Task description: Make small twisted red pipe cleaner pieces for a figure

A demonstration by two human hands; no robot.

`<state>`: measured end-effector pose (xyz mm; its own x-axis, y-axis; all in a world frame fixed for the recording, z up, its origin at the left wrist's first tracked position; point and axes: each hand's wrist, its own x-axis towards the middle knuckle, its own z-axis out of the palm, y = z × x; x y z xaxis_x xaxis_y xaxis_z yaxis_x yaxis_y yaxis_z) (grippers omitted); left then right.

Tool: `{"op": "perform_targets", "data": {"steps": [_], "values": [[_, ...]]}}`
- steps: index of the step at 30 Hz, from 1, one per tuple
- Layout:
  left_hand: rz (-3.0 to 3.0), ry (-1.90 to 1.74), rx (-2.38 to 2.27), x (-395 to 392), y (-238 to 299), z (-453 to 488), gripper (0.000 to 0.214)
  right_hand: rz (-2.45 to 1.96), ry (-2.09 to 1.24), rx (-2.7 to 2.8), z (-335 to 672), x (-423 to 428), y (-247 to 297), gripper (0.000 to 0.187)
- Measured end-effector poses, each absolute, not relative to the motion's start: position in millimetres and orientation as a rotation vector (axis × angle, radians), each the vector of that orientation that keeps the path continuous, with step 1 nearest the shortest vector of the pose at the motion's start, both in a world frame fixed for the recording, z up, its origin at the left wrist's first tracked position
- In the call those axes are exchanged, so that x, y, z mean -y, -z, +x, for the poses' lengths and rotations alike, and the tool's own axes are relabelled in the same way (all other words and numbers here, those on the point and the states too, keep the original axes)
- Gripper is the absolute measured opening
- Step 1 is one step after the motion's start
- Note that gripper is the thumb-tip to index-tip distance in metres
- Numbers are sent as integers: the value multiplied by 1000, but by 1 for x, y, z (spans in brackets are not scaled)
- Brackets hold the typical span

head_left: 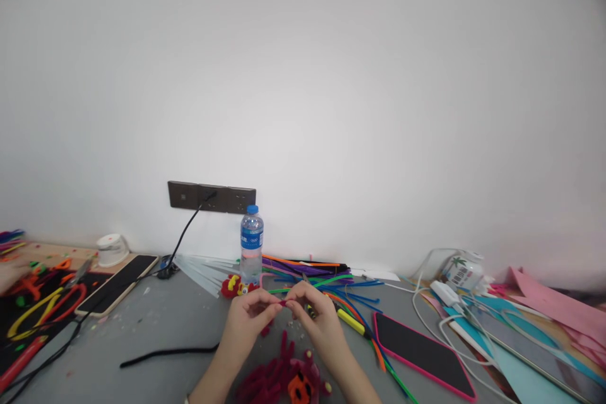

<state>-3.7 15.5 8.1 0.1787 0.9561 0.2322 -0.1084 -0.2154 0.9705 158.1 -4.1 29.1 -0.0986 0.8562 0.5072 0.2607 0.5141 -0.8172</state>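
Note:
My left hand [252, 319] and my right hand [313, 310] meet at the fingertips over the middle of the table. Between them they pinch a short magenta pipe cleaner [283, 303], mostly covered by the fingers. Below the hands lie fuzzy crimson pipe-cleaner pieces [262, 382] beside a figure with an orange, black-spotted part [300, 387]. Just behind my left hand sits a small red and yellow fuzzy figure [231, 286]. A black pipe cleaner [168, 352] reaches out left of my left wrist.
A water bottle [252, 246] stands near the wall before a bundle of coloured pipe cleaners [326, 270]. Phones lie left [118, 284] and right [421, 353]. White cables [416, 309] and coloured paper [544, 303] spread rightward. Scissors [71, 297] and another person's hand [12, 274] are at left.

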Motion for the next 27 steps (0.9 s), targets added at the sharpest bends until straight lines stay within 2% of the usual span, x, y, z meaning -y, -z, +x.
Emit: {"op": "perform_targets", "data": {"steps": [8, 12, 15, 21, 27], "values": [[1520, -1323, -921, -12, -13, -5, 20, -962, -622, 1653, 160, 1, -28, 13], [1505, -1264, -897, -12, -10, -5, 23, -942, -639, 1670, 162, 0, -28, 6], [1472, -1166, -863, -14, -9, -6, 24, -950, -671, 1682, 165, 1, -31, 8], [1499, -904, -725, -17, -13, -14, 28, -960, -928, 1777, 175, 5, -37, 13], [1426, -761, -720, -12, -16, -16, 38, -778, -1230, 1736, 177, 7, -36, 20]]}}
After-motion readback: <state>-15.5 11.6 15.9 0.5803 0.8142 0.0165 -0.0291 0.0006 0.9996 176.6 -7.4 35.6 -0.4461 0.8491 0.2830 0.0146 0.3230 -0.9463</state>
